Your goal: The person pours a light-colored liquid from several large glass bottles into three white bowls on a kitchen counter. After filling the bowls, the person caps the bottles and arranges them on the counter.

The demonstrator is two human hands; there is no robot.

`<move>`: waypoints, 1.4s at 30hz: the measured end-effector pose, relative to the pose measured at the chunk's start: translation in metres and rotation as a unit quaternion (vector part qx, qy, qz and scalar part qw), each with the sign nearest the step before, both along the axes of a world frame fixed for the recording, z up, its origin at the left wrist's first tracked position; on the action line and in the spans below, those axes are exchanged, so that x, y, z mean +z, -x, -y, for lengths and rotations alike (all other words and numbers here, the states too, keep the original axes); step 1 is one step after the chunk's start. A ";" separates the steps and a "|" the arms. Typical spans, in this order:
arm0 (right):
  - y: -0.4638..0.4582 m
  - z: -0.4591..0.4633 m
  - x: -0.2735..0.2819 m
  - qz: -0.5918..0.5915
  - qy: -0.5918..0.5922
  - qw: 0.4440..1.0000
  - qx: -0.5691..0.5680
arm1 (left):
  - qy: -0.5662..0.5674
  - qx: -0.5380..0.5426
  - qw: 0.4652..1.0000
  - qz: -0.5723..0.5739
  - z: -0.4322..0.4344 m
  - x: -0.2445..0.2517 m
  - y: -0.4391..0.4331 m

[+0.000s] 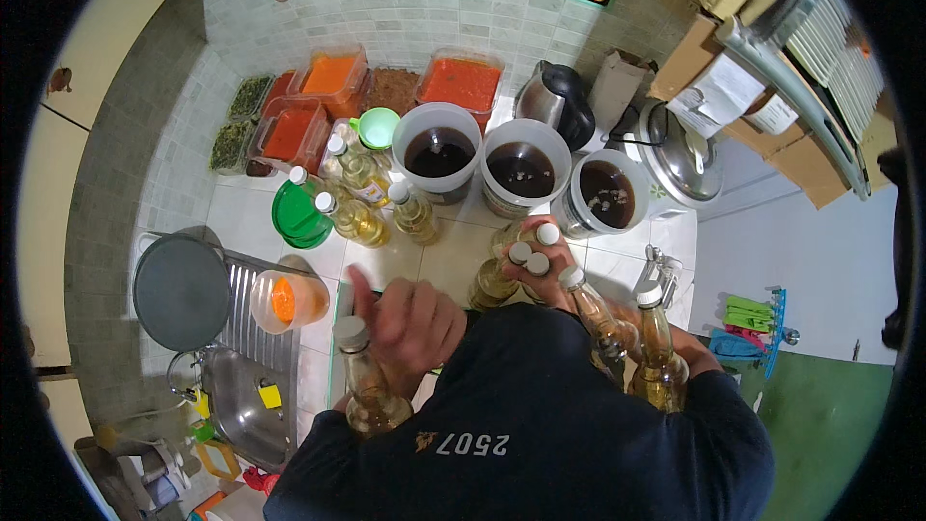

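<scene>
My right hand [546,260] is wrapped round the necks of several white-capped glass bottles [493,284] holding pale yellow liquid. More such bottles [658,362] stand beside my right forearm, one of them tilted. My left hand [416,322] is slightly blurred, its thumb stretched away from loosely bent fingers; nothing shows in it, though its palm is hidden. Close by my left wrist is another capped bottle [365,383]. Ahead on the tiled counter several capped bottles [356,221] are grouped near a green lid [300,215]. Plastic buckets of dark liquid [519,166] stand in a row behind.
Tubs of red and orange sauce [459,83], a green funnel [377,128] and an electric kettle [553,101] line the back. At left are a steel sink [249,405], a round grey lid [181,293] and an orange-stained container [289,302]. A lidded pot [687,159] stands right.
</scene>
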State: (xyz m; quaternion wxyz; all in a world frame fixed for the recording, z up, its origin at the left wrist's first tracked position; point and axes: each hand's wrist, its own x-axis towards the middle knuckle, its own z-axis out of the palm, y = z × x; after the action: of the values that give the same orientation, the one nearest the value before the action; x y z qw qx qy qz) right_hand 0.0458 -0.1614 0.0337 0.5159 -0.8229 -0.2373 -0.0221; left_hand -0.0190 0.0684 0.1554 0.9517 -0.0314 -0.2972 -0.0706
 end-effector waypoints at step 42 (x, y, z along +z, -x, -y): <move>-0.026 -0.073 0.019 -0.378 -0.193 0.902 0.080 | -0.707 0.549 0.353 -0.271 -0.131 -0.102 -0.007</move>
State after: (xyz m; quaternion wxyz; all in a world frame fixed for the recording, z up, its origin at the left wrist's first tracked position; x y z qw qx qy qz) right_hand 0.0717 -0.0888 0.0527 0.7154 -0.6323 -0.0804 0.2863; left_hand -0.0116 0.1998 0.0535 0.4774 0.8060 0.1859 0.2964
